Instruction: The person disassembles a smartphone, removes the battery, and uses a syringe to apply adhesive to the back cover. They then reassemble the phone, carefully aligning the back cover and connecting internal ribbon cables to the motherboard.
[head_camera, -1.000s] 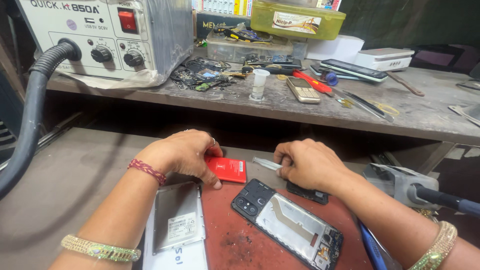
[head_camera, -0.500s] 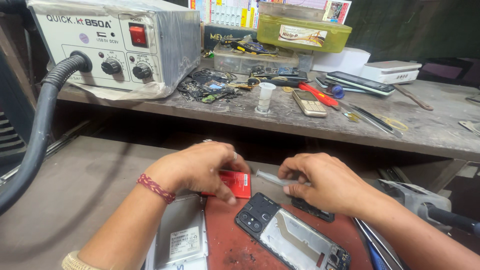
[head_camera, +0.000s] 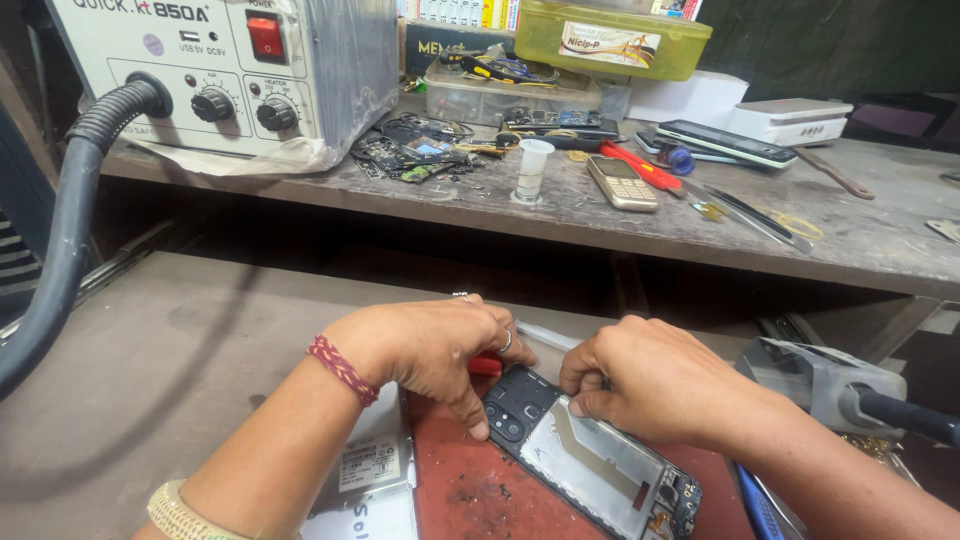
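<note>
Both hands press down on an opened phone frame (head_camera: 590, 462) that lies on a red work mat (head_camera: 470, 490). Left hand (head_camera: 430, 350): its grip is curled, fingertips bearing on the frame's top corner by the camera holes, with a small red thing half hidden beneath the palm; whether it pinches that, I cannot tell. Right hand (head_camera: 655, 380): its grip is bent over the frame's upper edge, thumb and fingers nipping something too small to make out.

That frame is a flat black rectangle, slanting from ten o'clock down to four o'clock, its middle a dull grey metal plate with a tan strip running along it. At its nine o'clock lies a silvery back panel (head_camera: 372, 470), smooth, bearing a pale label.

Beyond, at twelve o'clock, a scuffed, grimy upper desk (head_camera: 860, 245) carries a boxy cream rework station (head_camera: 230, 70) with a red switch and two black knobs; its ribbed black hose (head_camera: 70, 230) loops down at nine o'clock. Loose circuit boards (head_camera: 410, 155), a small clear bottle (head_camera: 532, 168), a keypad phone (head_camera: 620, 182) and a green lidded box (head_camera: 620, 40) sit alongside. Lying at three o'clock is a grey handpiece (head_camera: 830, 385).
</note>
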